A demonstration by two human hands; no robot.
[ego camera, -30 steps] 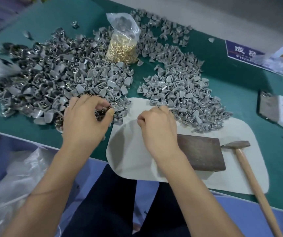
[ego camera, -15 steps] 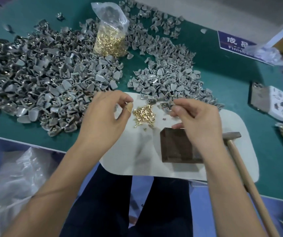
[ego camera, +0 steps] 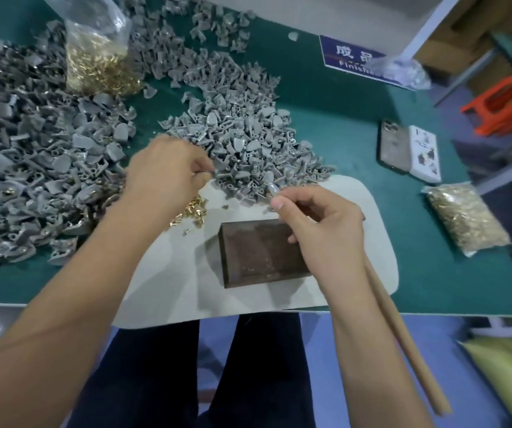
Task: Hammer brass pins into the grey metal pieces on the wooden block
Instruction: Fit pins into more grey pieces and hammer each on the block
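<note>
Both bare forearms reach up from the near edge toward the wooden block, which lies flat on a pale grey mat; the right forearm crosses the block's right end and covers part of a hammer handle that slants away to the block's near right; the right hand hovers over the block's far right corner, wrist bent, fingers curled in, thumb and forefinger pinching one small grey metal piece just beyond the block; the left hand sits beyond the block's left end, knuckles up, fingers curled tight at the edge of a heap, its fingertips closed on something small that I cannot make out; under that wrist, just left of the block's far edge, a loose scatter of brass pins lies on the mat; directly beyond the block is a pile of grey metal pieces, and a larger heap spreads far to the block's left on the green table; far beyond the block to the left stands a clear bag of brass pins; to the block's right lie a second bag of pins, a phone and a white power strip; a blue sign lies farthest off.
</note>
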